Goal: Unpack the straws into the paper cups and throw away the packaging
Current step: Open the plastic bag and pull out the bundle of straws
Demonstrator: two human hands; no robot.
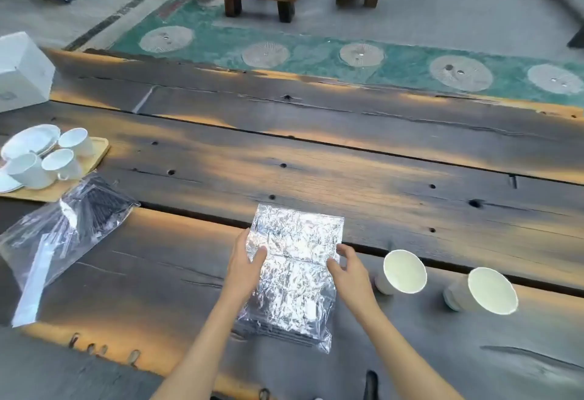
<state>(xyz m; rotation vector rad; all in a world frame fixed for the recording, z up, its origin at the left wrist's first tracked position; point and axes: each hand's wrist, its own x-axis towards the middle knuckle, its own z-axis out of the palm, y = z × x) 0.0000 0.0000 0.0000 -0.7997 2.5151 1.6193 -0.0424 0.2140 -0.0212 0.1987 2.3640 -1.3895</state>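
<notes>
At the near middle of the dark plank table (pixel 379 153), a crinkled clear plastic bag (pixel 294 273) lies flat between the two hands, its open or sealed end impossible to tell under the glare. The glare also hides what is inside it, so I cannot say whether it holds straws.

The first risk, as I judge it, is the film itself: it is slick and thin, and a pull from both sides could tear it unevenly or let it slip out, spilling anything inside across the planks and into the gap between the boards just beyond the bag at 12 o'clock. The second risk sits at 3 o'clock: two white paper cups (pixel 404 271) stand close to the right forearm, tilted toward the camera by the wide lens, and they look light enough for a sideways sweep of the elbow to knock them over. A second clear bag of black straws (pixel 91 207) lies well apart at 9 o'clock, so reaching for it later would mean crossing the table.

The left hand (pixel 245 268) lies along the bag's left edge, fingers fairly straight, thumb laid over the film; it presses or lightly pinches, and I cannot tell which. The right hand (pixel 349 268) hovers at the right edge with spread, slightly bent fingers, fingertips at the film, gripping nothing firmly. Both forearms reach in from 6 o'clock.

At 10 o'clock a wooden tray (pixel 94 159) carries white teacups (pixel 28 169) and saucers.
</notes>
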